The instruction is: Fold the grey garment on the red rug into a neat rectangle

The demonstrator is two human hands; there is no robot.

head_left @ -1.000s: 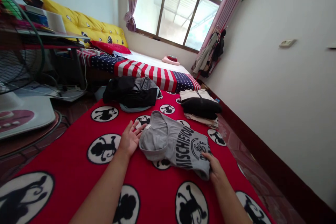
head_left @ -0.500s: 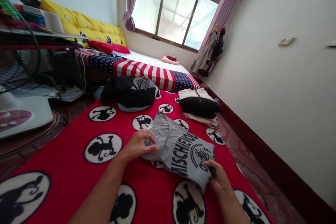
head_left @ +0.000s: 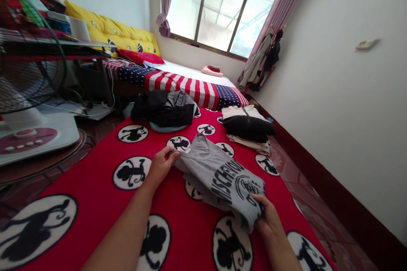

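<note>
A grey T-shirt [head_left: 219, 169] with black lettering lies partly folded on the red blanket [head_left: 184, 237], its neckline toward the far left. My left hand [head_left: 163, 161] pinches the shirt's shoulder edge beside the collar and holds it slightly raised. At the hem end, my right hand [head_left: 266, 216] grips the folded cloth, thumb on top and fingers underneath. The near side of the shirt sags in loose folds between both hands.
Beyond the shirt sit a heap of dark clothes [head_left: 163, 110] and, at right, a stack of folded clothes [head_left: 248, 125]. A fan [head_left: 32, 127] stands at left. Farther back is a bed with a flag-patterned cover [head_left: 181, 89]. A white wall [head_left: 343, 93] runs along the right.
My left hand has moved up and left and now pinches the shirt's shoulder edge, lifting and spreading it. My right hand keeps its grip on the hem end. The view has shifted slightly.
</note>
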